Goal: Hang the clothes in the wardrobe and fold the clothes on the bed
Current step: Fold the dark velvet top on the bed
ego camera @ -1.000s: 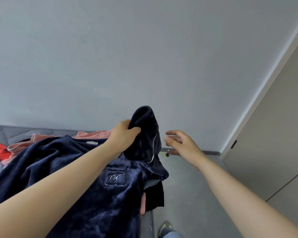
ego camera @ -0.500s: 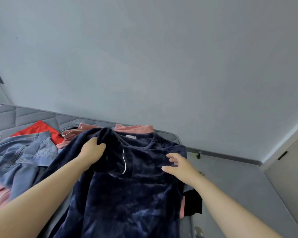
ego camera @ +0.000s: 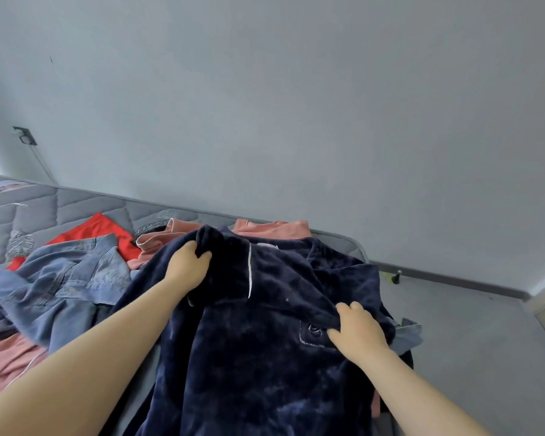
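A dark navy velvet top (ego camera: 265,357) with white piping and an embroidered chest pocket lies spread over the near end of the grey bed (ego camera: 85,206). My left hand (ego camera: 188,265) grips a bunched fold of it near the collar. My right hand (ego camera: 357,333) pinches a fold of the same top by the pocket, fingers curled into the cloth. Both forearms reach in from the bottom of the view.
A denim shirt (ego camera: 66,287) lies left of the navy top, with a red garment (ego camera: 95,231) behind it and pink clothes (ego camera: 271,229) behind and at the lower left. The grey floor (ego camera: 469,341) is on the right, a wall beyond.
My view swung left from the wardrobe to the bed. My left hand lowered the navy top onto the bed. My right hand came down from the air and took hold of the cloth by the pocket.
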Demonstrator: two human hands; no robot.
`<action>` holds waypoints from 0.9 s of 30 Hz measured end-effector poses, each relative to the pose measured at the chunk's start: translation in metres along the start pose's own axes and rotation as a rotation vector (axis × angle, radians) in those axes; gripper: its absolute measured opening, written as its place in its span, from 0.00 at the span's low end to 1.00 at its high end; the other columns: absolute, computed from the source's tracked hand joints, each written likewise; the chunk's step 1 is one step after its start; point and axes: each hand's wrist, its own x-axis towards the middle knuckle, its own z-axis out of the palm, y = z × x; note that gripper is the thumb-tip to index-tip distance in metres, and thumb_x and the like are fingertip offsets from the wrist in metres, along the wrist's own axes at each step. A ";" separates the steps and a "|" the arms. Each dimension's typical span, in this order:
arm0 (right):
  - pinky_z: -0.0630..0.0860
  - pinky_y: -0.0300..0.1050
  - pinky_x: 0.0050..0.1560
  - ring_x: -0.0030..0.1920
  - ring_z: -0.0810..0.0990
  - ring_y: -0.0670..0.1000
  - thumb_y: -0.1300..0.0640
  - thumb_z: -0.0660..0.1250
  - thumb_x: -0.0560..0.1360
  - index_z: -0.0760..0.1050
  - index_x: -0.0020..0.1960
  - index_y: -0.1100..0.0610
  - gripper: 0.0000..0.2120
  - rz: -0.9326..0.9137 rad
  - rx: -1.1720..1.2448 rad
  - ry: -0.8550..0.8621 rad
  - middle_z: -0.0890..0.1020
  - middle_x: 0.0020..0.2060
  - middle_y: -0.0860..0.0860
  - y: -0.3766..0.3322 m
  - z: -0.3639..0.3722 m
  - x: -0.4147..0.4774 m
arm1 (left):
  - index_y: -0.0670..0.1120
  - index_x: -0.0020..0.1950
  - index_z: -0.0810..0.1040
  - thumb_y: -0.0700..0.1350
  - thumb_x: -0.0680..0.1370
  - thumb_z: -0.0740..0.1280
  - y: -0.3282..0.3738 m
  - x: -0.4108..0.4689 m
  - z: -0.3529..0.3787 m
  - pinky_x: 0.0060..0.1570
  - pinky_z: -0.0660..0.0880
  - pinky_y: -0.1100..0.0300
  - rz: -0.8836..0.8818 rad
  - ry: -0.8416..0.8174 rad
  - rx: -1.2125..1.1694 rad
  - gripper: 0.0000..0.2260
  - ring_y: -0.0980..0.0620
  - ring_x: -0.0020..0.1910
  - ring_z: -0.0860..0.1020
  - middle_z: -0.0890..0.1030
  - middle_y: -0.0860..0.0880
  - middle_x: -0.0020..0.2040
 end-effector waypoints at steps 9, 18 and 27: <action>0.71 0.37 0.59 0.66 0.69 0.48 0.52 0.63 0.79 0.64 0.73 0.53 0.24 -0.206 0.187 0.108 0.68 0.67 0.48 -0.012 0.010 -0.030 | 0.43 0.57 0.75 0.46 0.76 0.68 -0.035 -0.048 -0.005 0.38 0.67 0.61 0.021 0.137 -0.092 0.12 0.55 0.39 0.76 0.78 0.53 0.43; 0.73 0.36 0.48 0.46 0.75 0.43 0.53 0.63 0.78 0.72 0.64 0.49 0.15 -0.463 0.307 0.078 0.73 0.52 0.42 -0.093 0.055 -0.097 | 0.49 0.47 0.76 0.50 0.74 0.71 -0.142 -0.162 -0.029 0.35 0.66 0.68 -0.103 0.024 -0.069 0.08 0.58 0.38 0.76 0.78 0.54 0.39; 0.70 0.35 0.47 0.49 0.74 0.42 0.53 0.63 0.78 0.71 0.65 0.49 0.16 -0.522 0.278 -0.005 0.73 0.53 0.42 -0.126 0.091 -0.151 | 0.50 0.43 0.78 0.57 0.68 0.74 -0.191 -0.252 -0.026 0.40 0.73 0.59 -0.048 -0.153 0.022 0.14 0.55 0.38 0.77 0.80 0.52 0.38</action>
